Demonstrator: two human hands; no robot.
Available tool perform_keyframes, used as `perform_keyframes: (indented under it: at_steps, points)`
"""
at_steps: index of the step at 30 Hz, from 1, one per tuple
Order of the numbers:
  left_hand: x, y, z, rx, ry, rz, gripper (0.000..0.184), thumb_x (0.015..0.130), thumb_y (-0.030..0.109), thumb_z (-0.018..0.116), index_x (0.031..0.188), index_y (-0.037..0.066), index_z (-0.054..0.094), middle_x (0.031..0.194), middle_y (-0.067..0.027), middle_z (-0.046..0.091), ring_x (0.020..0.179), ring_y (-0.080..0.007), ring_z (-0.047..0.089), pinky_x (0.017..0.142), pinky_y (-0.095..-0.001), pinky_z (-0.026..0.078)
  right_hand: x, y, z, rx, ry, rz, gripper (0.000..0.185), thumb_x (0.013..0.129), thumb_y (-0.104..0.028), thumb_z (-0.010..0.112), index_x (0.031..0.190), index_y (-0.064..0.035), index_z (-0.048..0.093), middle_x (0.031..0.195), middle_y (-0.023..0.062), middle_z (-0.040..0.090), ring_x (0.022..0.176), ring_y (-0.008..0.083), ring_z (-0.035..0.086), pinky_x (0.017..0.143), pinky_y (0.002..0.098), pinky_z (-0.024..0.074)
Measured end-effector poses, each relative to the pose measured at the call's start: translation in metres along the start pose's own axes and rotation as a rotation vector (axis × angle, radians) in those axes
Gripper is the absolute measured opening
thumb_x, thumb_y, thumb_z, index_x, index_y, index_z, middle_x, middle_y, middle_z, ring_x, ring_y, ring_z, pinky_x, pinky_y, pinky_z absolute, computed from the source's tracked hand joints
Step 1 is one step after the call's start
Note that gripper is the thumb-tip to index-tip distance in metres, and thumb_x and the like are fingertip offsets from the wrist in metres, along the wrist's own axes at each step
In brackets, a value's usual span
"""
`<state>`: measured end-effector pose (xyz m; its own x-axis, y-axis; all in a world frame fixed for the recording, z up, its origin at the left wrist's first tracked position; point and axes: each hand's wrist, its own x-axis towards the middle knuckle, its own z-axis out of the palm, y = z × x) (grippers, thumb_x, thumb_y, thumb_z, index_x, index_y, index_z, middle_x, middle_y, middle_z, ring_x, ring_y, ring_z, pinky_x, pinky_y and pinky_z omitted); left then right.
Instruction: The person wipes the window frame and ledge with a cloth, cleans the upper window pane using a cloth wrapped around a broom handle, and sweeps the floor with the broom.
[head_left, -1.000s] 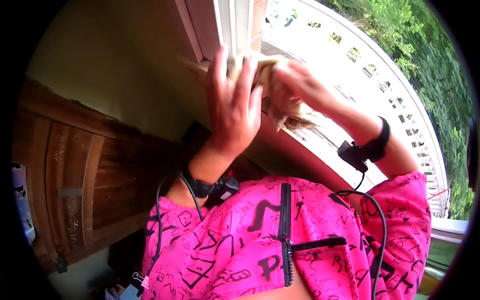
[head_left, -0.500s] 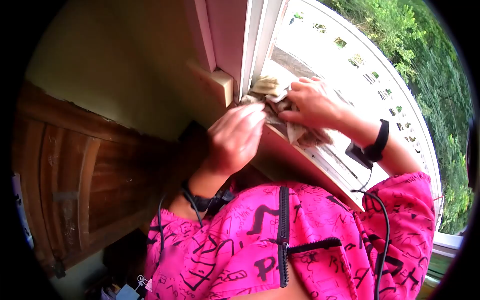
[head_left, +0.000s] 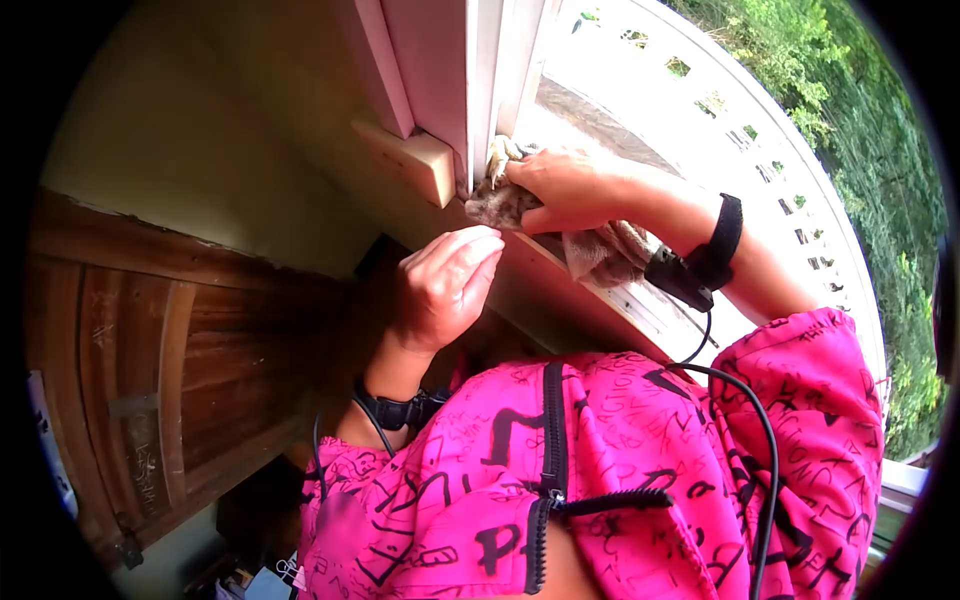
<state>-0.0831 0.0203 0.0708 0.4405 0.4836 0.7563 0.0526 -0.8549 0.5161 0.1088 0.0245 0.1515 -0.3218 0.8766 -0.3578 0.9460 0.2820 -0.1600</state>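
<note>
My right hand [head_left: 575, 190] is closed on a crumpled, stained rag [head_left: 500, 207] and presses it into the corner at the foot of the window frame [head_left: 487, 90]. Part of the rag hangs below the wrist over the sill [head_left: 655, 312]. My left hand [head_left: 450, 280] hovers just below that corner, in front of the wall under the sill. Its fingers are drawn together in a pinch, and whatever they may hold is hidden. Both wrists wear black straps with cables.
A pale wooden block end [head_left: 430, 170] juts out left of the frame. Beyond the window runs a white pierced railing [head_left: 790, 165], with green trees behind. A brown wooden panelled piece [head_left: 150, 360] stands at left; papers and clips [head_left: 270, 582] lie at the bottom.
My right hand has moved left with the rag, deeper into the frame corner, and its fingers have curled in. The left hand has dropped slightly down and left, away from the rag.
</note>
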Motion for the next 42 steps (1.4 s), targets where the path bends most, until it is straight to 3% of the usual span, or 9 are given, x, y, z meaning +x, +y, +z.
perform_keyframes:
  at_steps: [5,8,11,19,23,28,31,36,42]
  points:
    - [-0.013,-0.003,-0.012,0.023,-0.026,-0.014,0.015,0.071,-0.004,0.064,0.084,0.002,0.060,0.082,-0.0119,0.063,0.071,-0.0254,0.063,0.063,-0.0308,0.051,-0.065,0.020,0.012,0.124,-0.154,0.019,0.020,0.074,-0.024,0.056,0.085,-0.0066,0.055,0.070,0.0150,0.057,0.068,0.0322,0.057,0.064,0.0421,0.0448]
    - [-0.023,-0.013,-0.008,0.042,-0.023,-0.078,0.015,0.071,-0.002,0.065,0.084,0.003,0.061,0.082,-0.0116,0.062,0.072,-0.0266,0.062,0.063,-0.0324,0.051,-0.072,0.024,0.029,0.104,0.206,0.018,0.009,0.078,-0.015,0.050,0.079,-0.0093,0.057,0.070,0.0110,0.058,0.066,0.0281,0.058,0.062,0.0373,0.0464]
    - [-0.025,-0.012,-0.011,0.063,-0.057,-0.064,0.016,0.071,-0.002,0.065,0.085,0.002,0.060,0.082,-0.0120,0.062,0.072,-0.0266,0.062,0.063,-0.0326,0.051,-0.034,-0.008,0.013,0.682,0.224,0.235,0.020,0.078,-0.014,0.049,0.096,-0.0094,0.057,0.075,0.0106,0.059,0.064,0.0280,0.058,0.062,0.0384,0.0468]
    - [-0.034,-0.011,-0.015,0.072,-0.075,-0.166,0.015,0.071,-0.003,0.064,0.085,0.002,0.060,0.083,-0.0118,0.062,0.072,-0.0269,0.062,0.063,-0.0323,0.051,-0.046,0.016,0.022,0.206,0.451,-0.097,0.027,0.073,-0.019,0.059,0.095,-0.0033,0.058,0.062,0.0086,0.057,0.071,0.0235,0.055,0.061,0.0346,0.0454]
    - [-0.031,-0.012,-0.018,0.081,-0.090,-0.129,0.015,0.071,-0.002,0.064,0.085,0.002,0.060,0.083,-0.0114,0.062,0.071,-0.0264,0.061,0.062,-0.0324,0.050,-0.016,0.010,-0.001,1.152,0.297,0.234,0.018,0.080,-0.021,0.053,0.077,-0.0038,0.058,0.061,0.0041,0.057,0.053,0.0120,0.050,0.049,0.0297,0.0415]
    - [-0.031,-0.014,-0.017,0.102,-0.061,-0.167,0.015,0.071,-0.002,0.064,0.084,0.003,0.060,0.082,-0.0110,0.062,0.070,-0.0266,0.061,0.061,-0.0326,0.050,-0.054,-0.001,0.024,0.049,0.455,-0.153,0.046,0.079,-0.023,0.057,0.118,-0.0029,0.044,0.084,0.0197,0.058,0.074,0.0353,0.055,0.069,0.0425,0.0446]
    - [-0.035,-0.014,-0.015,0.076,-0.077,-0.213,0.014,0.071,-0.002,0.064,0.084,0.002,0.060,0.081,-0.0111,0.062,0.070,-0.0269,0.061,0.061,-0.0328,0.050,-0.058,0.007,0.018,0.413,0.205,0.041,0.056,0.078,-0.022,0.058,0.128,-0.0047,0.038,0.095,0.0250,0.057,0.087,0.0404,0.055,0.073,0.0460,0.0439]
    - [-0.031,-0.011,-0.019,0.114,-0.085,-0.229,0.013,0.072,-0.003,0.063,0.083,0.002,0.060,0.082,-0.0113,0.062,0.071,-0.0271,0.061,0.062,-0.0327,0.050,-0.058,-0.019,-0.049,0.031,-0.177,0.135,0.058,0.076,-0.033,0.061,0.123,-0.0043,0.042,0.093,0.0189,0.056,0.089,0.0319,0.056,0.073,0.0386,0.0453]
    - [-0.039,-0.011,-0.026,0.121,-0.057,-0.359,0.014,0.073,-0.005,0.063,0.085,0.001,0.059,0.083,-0.0114,0.062,0.074,-0.0266,0.062,0.065,-0.0319,0.051,-0.071,0.019,0.002,-0.020,0.331,-0.245,0.045,0.076,-0.036,0.057,0.109,-0.0053,0.052,0.099,0.0076,0.049,0.092,0.0263,0.049,0.078,0.0400,0.0397]
